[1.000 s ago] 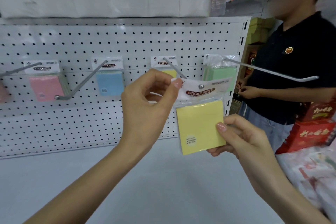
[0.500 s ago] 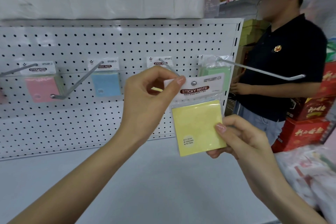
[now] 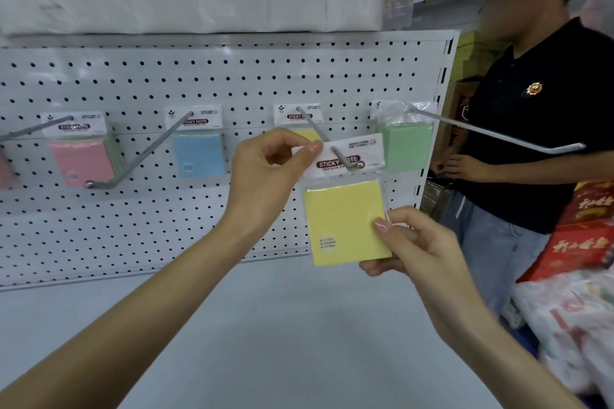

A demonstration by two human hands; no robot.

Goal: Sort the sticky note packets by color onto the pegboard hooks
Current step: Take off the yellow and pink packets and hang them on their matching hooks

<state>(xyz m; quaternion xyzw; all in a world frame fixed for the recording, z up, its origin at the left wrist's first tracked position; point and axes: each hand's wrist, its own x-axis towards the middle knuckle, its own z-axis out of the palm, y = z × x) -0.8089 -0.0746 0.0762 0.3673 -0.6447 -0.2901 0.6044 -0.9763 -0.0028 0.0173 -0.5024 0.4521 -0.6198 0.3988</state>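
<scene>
On hook [image 3: 327,139] tip, yellow packet [image 3: 345,209] between both hands.

"sticky note" on yellow packet [image 3: 347,209]

White pegboard [image 3: 232,76], hooked pink [image 3: 81,159], blue [image 3: 199,154], green packets [image 3: 407,146].

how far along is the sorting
Done: pink packet, blue packet and green packet each hang on their own hook, and one yellow packet sits at the back of the yellow hook. In hand: left hand and right hand hold another yellow packet, its header at the hook's tip. Left: slide it back; no loose packets are in view.
</scene>
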